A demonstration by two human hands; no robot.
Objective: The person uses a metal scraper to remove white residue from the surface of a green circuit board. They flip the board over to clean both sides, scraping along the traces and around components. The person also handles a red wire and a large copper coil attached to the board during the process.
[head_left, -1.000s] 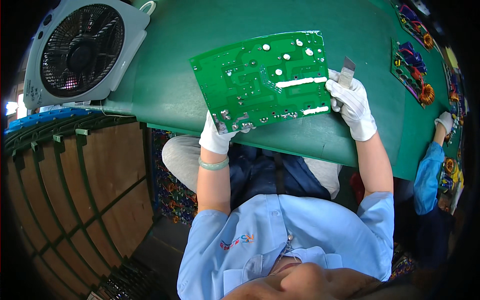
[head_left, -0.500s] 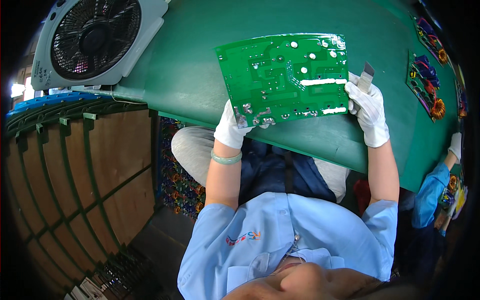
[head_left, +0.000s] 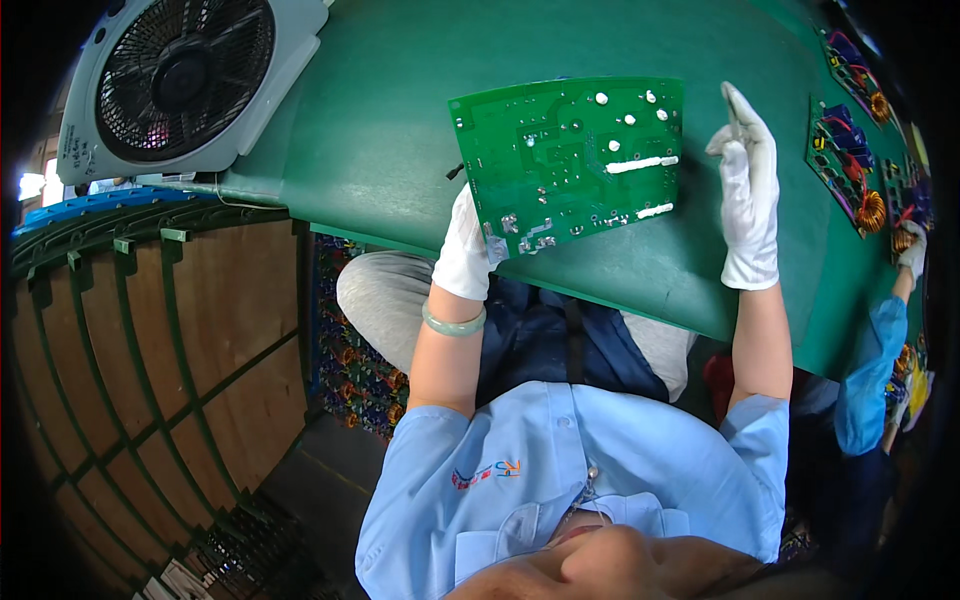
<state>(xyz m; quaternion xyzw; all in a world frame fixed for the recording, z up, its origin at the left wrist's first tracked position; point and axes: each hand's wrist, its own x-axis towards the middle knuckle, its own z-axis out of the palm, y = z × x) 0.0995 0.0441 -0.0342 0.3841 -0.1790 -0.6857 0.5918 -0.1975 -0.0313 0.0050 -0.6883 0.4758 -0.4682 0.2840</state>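
A green circuit board (head_left: pixel 560 150) is held up over the table, its solder side facing me. White strips and round white dabs lie on its right part, and shiny solder patches at its lower left corner. My left hand (head_left: pixel 464 248), in a white glove, grips that lower left edge; the fingers behind the board are hidden. Apart from the board, on its right, my gloved right hand (head_left: pixel 752 195) is raised with the fingers upward. Between its thumb and fingers a flat grey blade (head_left: pixel 736 128) shows only as a thin sliver, mostly hidden.
The green table (head_left: pixel 390 130) carries a grey box fan (head_left: pixel 185 80) at the far left. Boards with coils and wires (head_left: pixel 848 165) lie along the right edge, where another person's gloved hand (head_left: pixel 911 250) touches one. A wood-panelled rack (head_left: pixel 150 330) stands at left.
My right hand has come off the board's right edge and turned upright with the blade. The board has tilted a little, still in my left hand. The other person's hand has reached farther forward.
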